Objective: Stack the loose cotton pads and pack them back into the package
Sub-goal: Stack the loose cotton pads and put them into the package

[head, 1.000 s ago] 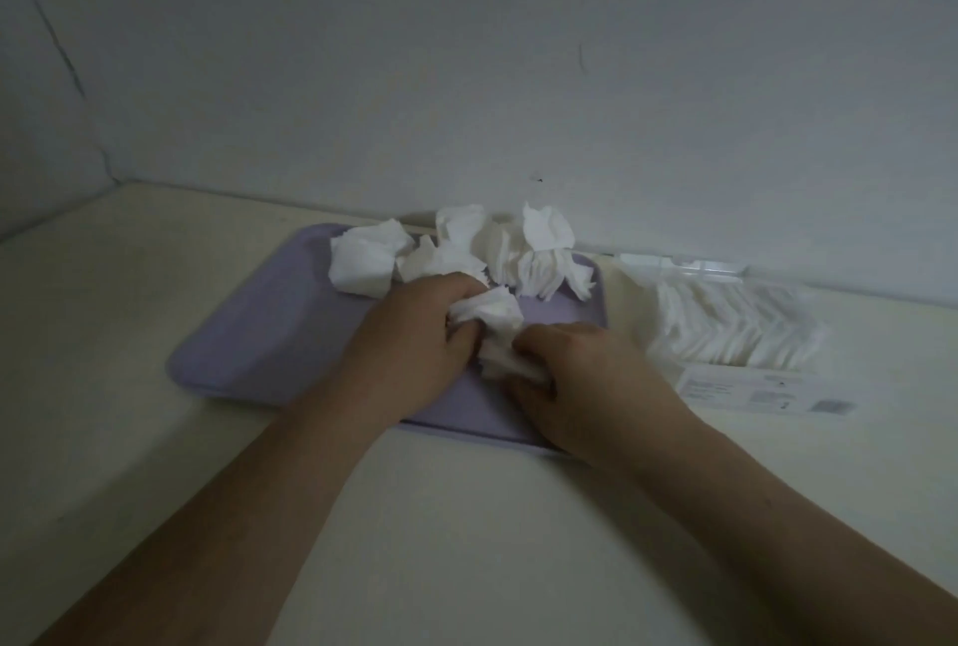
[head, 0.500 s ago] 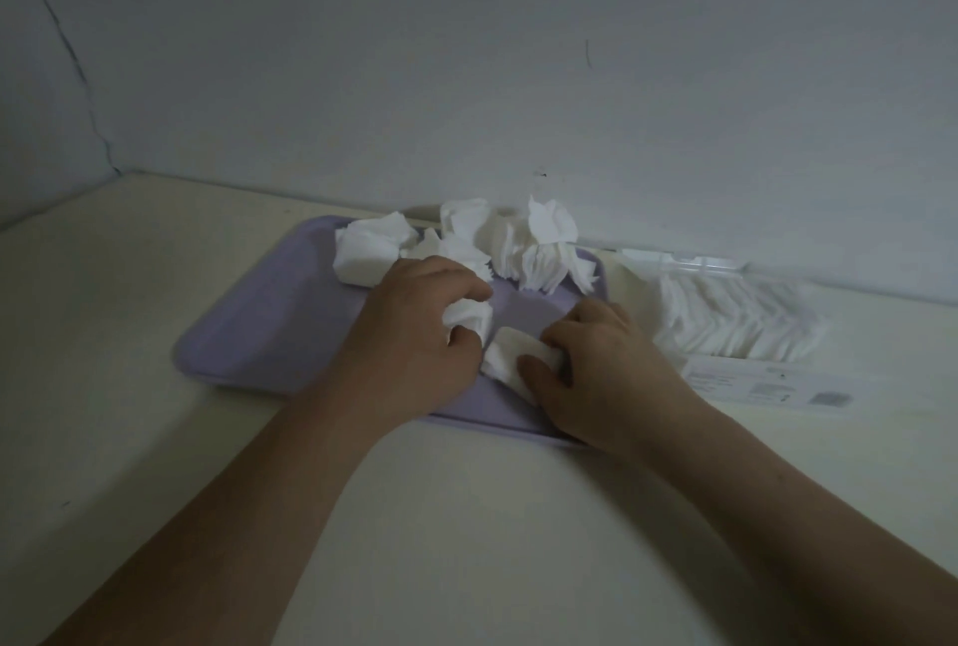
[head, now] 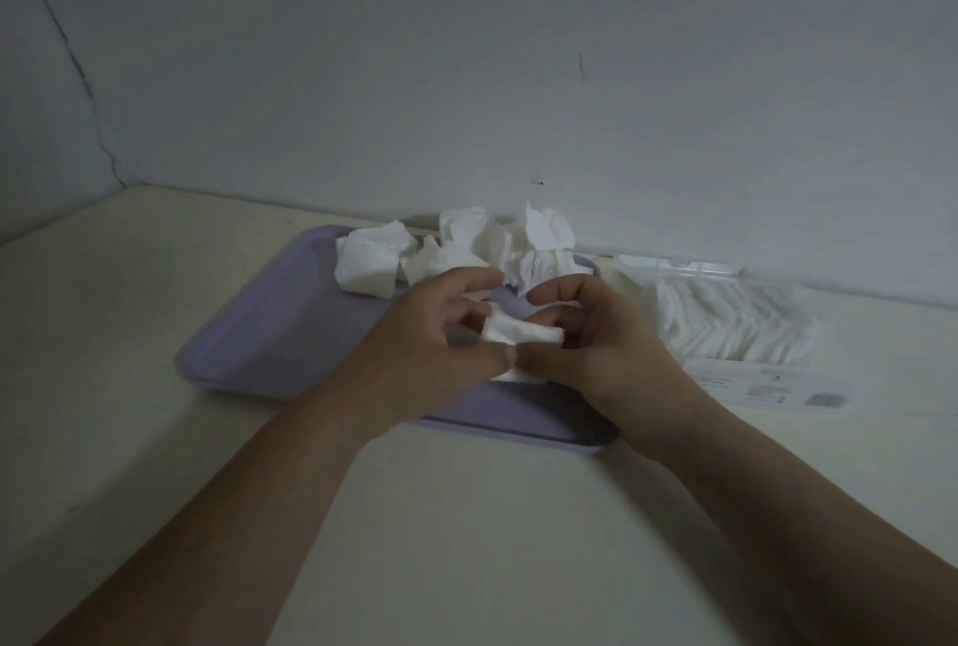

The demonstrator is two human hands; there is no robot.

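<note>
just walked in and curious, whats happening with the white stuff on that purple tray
A person is gathering cotton pads. The left hand and right hand together pinch a small bunch of cotton pads just above the purple tray. A heap of loose pads lies at the tray's far edge. The package, with pads already in it, lies to the right of the tray on the table.

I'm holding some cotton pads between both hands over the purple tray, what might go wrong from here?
The held pads are only pinched between the left hand and right hand; a loose grip could drop them onto the tray. The loose pads behind look crumpled, so they may stack unevenly. The package beside the tray looks fairly full; squeezing more in may be tight.
</note>
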